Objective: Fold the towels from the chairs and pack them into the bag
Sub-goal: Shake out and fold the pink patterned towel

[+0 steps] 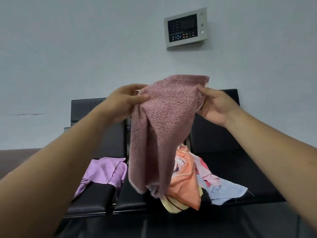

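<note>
A dusty-pink terry towel [163, 126] is held up in the air in the middle of the view, in front of a row of black padded chairs [223, 148], its upper edge raised and the rest hanging down in loose folds. At nine o'clock from its upper part, the left edge is pinched by the left hand [123, 102] between thumb and fingers. At three o'clock, the top corner is held by the right hand [214, 107], the thumb laid on the front of the cloth and the palm turned to the camera; the fingers are hidden behind the towel. The hanging lower end is seen over a heap of cloths lying on the seats. At five o'clock from the towel an orange towel [185, 182] is spread, with a pale yellow towel with a dark stripe [171, 206] beneath its lower edge. Farther out at four o'clock a light pink cloth [205, 170] and a pale blue cloth [226, 191] are piled together. At eight o'clock a crumpled lilac cloth [106, 170] is draped over the next seat. At one o'clock, high on the pale wall [85, 48], a white rectangular control panel with a dark screen [186, 29] is mounted.
</note>
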`<action>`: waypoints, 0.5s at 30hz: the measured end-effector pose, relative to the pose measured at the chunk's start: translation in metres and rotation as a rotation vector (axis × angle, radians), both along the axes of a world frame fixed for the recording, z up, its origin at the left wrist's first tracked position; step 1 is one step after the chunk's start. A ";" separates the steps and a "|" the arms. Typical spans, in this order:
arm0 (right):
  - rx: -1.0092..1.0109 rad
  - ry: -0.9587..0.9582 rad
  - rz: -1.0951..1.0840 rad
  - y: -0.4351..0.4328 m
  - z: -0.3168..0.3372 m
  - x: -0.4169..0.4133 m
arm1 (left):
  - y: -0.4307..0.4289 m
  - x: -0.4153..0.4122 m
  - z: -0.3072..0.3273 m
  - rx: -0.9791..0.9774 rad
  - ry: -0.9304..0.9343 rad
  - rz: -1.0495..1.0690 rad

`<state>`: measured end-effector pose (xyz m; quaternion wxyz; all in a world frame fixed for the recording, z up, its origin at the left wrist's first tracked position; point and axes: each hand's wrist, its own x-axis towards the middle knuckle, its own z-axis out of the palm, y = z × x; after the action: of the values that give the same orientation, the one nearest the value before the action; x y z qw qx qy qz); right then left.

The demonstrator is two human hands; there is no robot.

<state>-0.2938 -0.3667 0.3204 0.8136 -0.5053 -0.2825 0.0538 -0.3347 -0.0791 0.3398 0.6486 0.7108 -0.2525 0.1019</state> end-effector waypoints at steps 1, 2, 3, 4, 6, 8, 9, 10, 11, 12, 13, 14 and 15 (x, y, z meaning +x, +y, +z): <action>-0.071 0.003 -0.064 0.001 0.000 0.001 | 0.004 0.000 0.003 0.254 -0.041 0.076; -0.160 0.013 -0.146 0.003 -0.002 0.003 | 0.009 0.000 0.004 0.545 -0.084 0.193; -0.248 0.024 -0.226 0.003 -0.005 0.005 | 0.014 0.002 0.002 0.788 -0.109 0.310; -0.326 0.031 -0.284 0.004 -0.009 0.007 | 0.018 0.005 -0.003 0.942 -0.110 0.390; -0.446 0.024 -0.320 0.004 -0.019 0.010 | 0.022 0.009 -0.016 0.991 -0.085 0.423; -0.512 0.025 -0.304 0.005 -0.028 0.010 | 0.023 0.012 -0.030 0.935 -0.090 0.430; -0.535 0.030 -0.288 0.008 -0.032 0.010 | 0.022 0.014 -0.036 0.916 -0.099 0.446; -0.553 0.034 -0.267 0.012 -0.036 0.010 | 0.020 0.015 -0.040 0.914 -0.113 0.466; -0.563 0.034 -0.247 0.018 -0.040 0.010 | 0.018 0.017 -0.043 0.928 -0.128 0.476; -0.562 0.029 -0.239 0.024 -0.043 0.010 | 0.015 0.019 -0.045 0.949 -0.145 0.474; -0.554 0.017 -0.249 0.032 -0.046 0.012 | 0.012 0.021 -0.047 0.967 -0.159 0.469; -0.547 -0.007 -0.285 0.038 -0.047 0.014 | 0.010 0.022 -0.048 0.976 -0.163 0.472; -0.548 -0.037 -0.348 0.041 -0.047 0.016 | 0.011 0.024 -0.049 0.977 -0.152 0.482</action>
<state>-0.2779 -0.3256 0.2729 0.6391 -0.7470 -0.1818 -0.0214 -0.3106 -0.0682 0.2909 0.1815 0.9575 -0.1466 0.1694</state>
